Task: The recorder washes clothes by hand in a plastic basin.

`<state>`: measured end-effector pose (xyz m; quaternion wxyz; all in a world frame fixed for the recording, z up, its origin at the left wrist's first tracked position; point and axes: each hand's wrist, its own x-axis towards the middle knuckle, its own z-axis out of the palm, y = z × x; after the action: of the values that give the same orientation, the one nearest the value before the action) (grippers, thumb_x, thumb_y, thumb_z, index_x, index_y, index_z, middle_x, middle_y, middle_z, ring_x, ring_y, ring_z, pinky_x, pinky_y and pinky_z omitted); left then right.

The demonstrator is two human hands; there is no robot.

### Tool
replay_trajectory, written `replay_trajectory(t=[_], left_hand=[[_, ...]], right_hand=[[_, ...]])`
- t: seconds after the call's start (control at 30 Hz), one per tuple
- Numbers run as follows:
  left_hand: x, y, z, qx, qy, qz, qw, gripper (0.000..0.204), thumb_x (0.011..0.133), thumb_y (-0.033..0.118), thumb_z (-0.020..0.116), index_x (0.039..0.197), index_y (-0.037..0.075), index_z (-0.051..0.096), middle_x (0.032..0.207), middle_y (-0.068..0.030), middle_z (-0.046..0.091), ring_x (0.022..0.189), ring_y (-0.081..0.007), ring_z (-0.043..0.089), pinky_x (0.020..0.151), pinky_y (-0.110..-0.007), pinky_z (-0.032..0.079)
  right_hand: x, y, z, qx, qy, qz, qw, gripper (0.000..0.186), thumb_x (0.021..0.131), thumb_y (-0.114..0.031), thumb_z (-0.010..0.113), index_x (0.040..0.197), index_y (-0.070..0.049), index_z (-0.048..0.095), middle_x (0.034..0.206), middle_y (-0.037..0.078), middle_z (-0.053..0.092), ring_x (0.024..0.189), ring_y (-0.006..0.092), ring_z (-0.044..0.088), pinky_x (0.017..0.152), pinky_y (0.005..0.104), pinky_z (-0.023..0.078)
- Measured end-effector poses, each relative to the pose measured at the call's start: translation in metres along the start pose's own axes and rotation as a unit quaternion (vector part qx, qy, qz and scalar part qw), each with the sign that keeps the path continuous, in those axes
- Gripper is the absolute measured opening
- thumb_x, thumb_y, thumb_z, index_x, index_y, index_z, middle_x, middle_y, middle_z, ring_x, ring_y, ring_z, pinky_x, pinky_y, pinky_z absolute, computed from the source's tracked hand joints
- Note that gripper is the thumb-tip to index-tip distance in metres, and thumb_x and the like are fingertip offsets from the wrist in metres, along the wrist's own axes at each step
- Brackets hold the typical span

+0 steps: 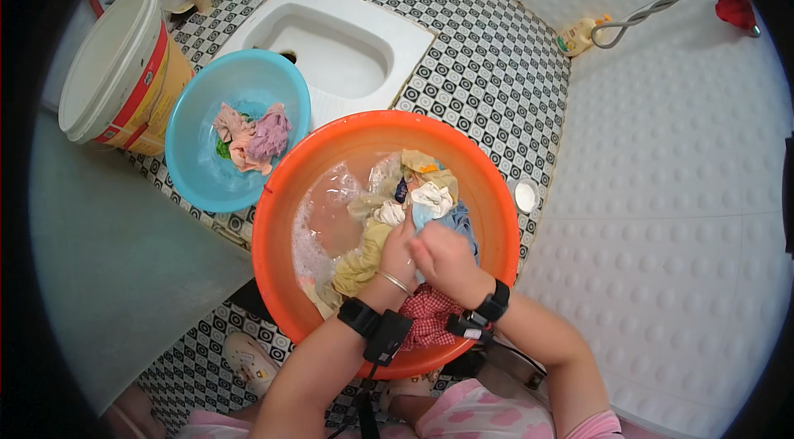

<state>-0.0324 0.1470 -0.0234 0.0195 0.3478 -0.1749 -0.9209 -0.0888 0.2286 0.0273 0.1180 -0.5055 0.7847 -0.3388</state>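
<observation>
Over a large orange basin [277,191] of soapy water and wet laundry, my two hands are close together. My left hand [399,257] and the fist of my right hand [449,260] both grip a small white and light-blue cloth [423,209], which bunches up beyond my fingers. Part of the cloth is hidden by the hands. Around them lie a yellow-green garment [361,261], a blue garment [460,222], a beige piece with orange on it [419,161] and a red checked cloth [430,319]. Suds [304,242] float along the left side.
A blue basin [184,159] holding pink and purple clothes [266,135] stands at the upper left, beside a tall bucket [141,67]. Behind is a squat toilet [397,46]. A white cap [525,197] and a bottle [577,36] are near the right wall. A shower hose [653,9] hangs there.
</observation>
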Motion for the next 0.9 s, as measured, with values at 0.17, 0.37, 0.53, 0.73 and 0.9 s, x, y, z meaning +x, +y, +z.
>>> replay_trajectory(t=[0.17,0.37,0.53,0.73,0.9], left_hand=[[0.003,-0.009,-0.007,0.035,-0.009,0.025,0.999,0.048,0.098,0.043,0.038,0.108,0.000,0.056,0.093,-0.0079,0.062,0.086,-0.0153,0.061,0.074,-0.028,0.049],[-0.010,0.028,0.003,0.126,0.027,0.030,0.991,0.048,0.098,0.042,0.041,0.108,-0.003,0.056,0.096,-0.0081,0.062,0.083,-0.0134,0.060,0.074,-0.027,0.048],[0.000,0.042,-0.019,0.090,-0.049,0.052,0.993,0.028,0.096,0.020,0.050,0.111,-0.004,0.054,0.100,-0.0102,0.062,0.088,-0.0143,0.061,0.077,-0.028,0.050],[0.005,0.006,-0.009,0.009,-0.022,0.040,0.999,0.030,0.097,0.027,0.046,0.110,0.001,0.053,0.097,-0.0069,0.061,0.085,-0.0129,0.059,0.073,-0.027,0.048],[-0.005,0.008,-0.004,0.061,-0.006,0.093,0.994,0.039,0.098,0.035,0.042,0.106,0.000,0.056,0.091,-0.0043,0.060,0.079,-0.0108,0.055,0.069,-0.025,0.046]], right_hand=[[-0.001,0.023,0.007,-0.073,0.020,0.088,0.993,0.022,0.088,-0.021,0.053,0.073,-0.005,0.052,0.069,0.016,0.053,0.064,0.0354,0.055,0.057,0.0446,0.045],[-0.003,0.012,-0.014,0.036,-0.071,0.182,0.980,0.028,0.081,-0.029,0.066,0.079,-0.005,0.052,0.073,0.016,0.056,0.069,0.0359,0.057,0.060,0.0410,0.045],[-0.006,0.051,-0.044,0.077,-0.165,0.086,0.980,0.021,0.077,-0.018,0.067,0.083,-0.001,0.055,0.087,0.014,0.058,0.081,0.0267,0.058,0.069,0.0347,0.045],[0.003,0.016,-0.008,0.169,0.054,0.175,0.968,0.029,0.073,0.002,0.044,0.101,-0.003,0.050,0.096,0.010,0.054,0.088,0.0187,0.054,0.077,0.0291,0.045],[0.000,-0.013,0.001,0.045,0.003,0.028,0.999,0.011,0.084,-0.012,0.055,0.078,-0.002,0.054,0.073,0.017,0.055,0.066,0.0373,0.055,0.059,0.0390,0.045]])
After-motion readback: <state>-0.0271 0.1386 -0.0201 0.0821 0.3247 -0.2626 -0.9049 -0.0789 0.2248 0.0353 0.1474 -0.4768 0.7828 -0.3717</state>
